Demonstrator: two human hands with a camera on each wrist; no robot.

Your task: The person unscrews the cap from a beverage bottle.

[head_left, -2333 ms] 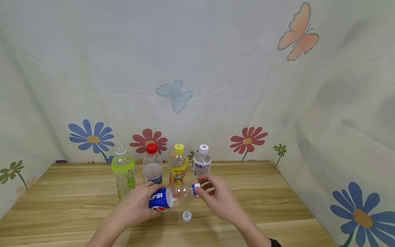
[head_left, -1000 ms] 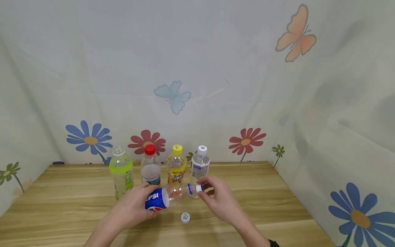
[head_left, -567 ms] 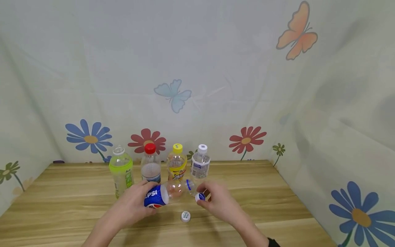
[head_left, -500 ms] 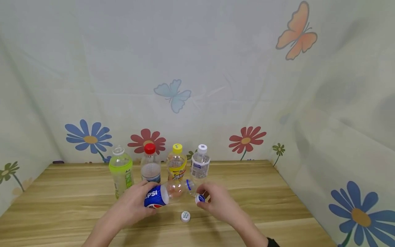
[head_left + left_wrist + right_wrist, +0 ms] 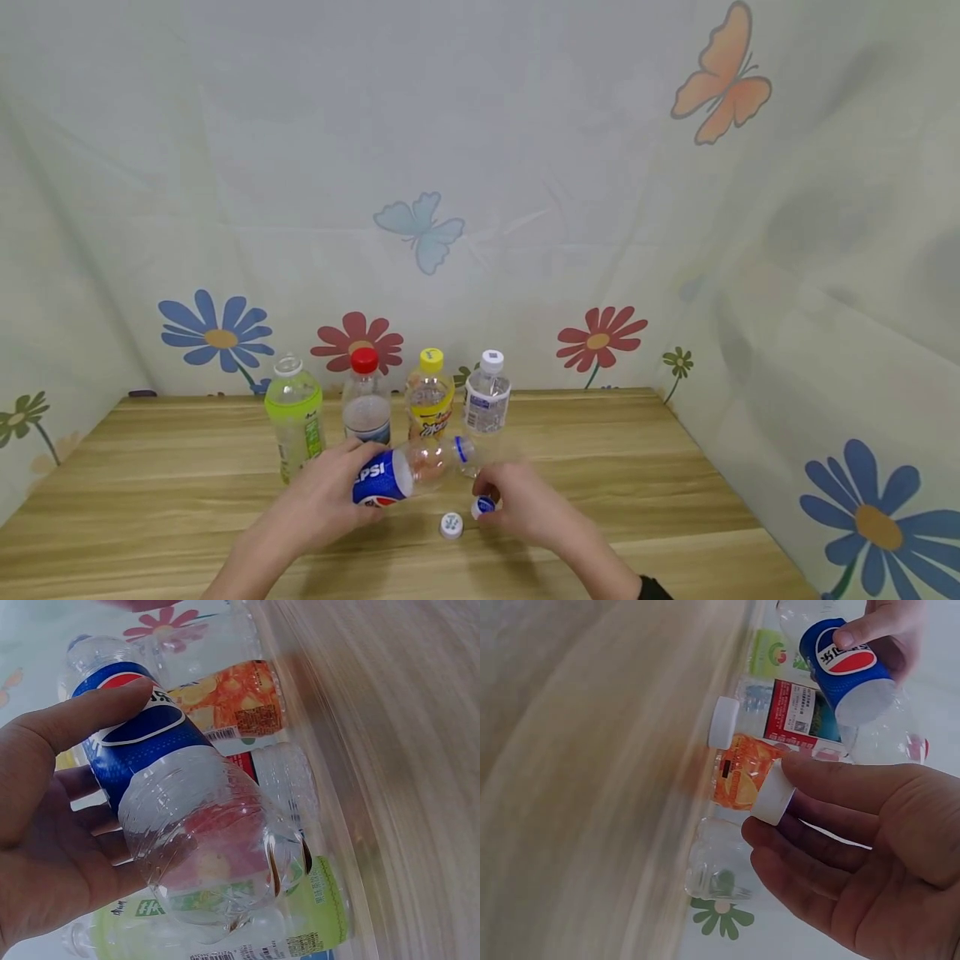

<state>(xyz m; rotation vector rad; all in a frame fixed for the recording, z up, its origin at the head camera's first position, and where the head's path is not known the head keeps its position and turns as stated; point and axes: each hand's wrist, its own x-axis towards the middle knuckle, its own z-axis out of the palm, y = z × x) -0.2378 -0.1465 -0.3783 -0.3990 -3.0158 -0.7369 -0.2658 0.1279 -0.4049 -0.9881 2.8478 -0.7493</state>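
My left hand (image 5: 333, 492) grips a clear Pepsi bottle (image 5: 382, 478) round its blue label. The bottle is tilted almost level, its uncapped neck pointing right; in the left wrist view the thumb (image 5: 105, 712) lies across the label. Between thumb and fingers my right hand (image 5: 528, 504) pinches a white bottle cap (image 5: 773, 793) with a blue top, low over the table and below the bottle's mouth. A second white cap (image 5: 451, 526) with a green print lies on the table just left of it.
Behind the hands stand a green-labelled bottle (image 5: 295, 417) without a cap, a red-capped bottle (image 5: 367, 408), a yellow-capped bottle (image 5: 431, 400) and a white-capped bottle (image 5: 487, 400). They stand on a wooden table (image 5: 622, 467), backed by a flowered curtain (image 5: 525, 167).
The right hand has taken the white cap off the Pepsi bottle's neck and lowered it toward the table, near the other cap. The left hand still holds the bottle tilted.
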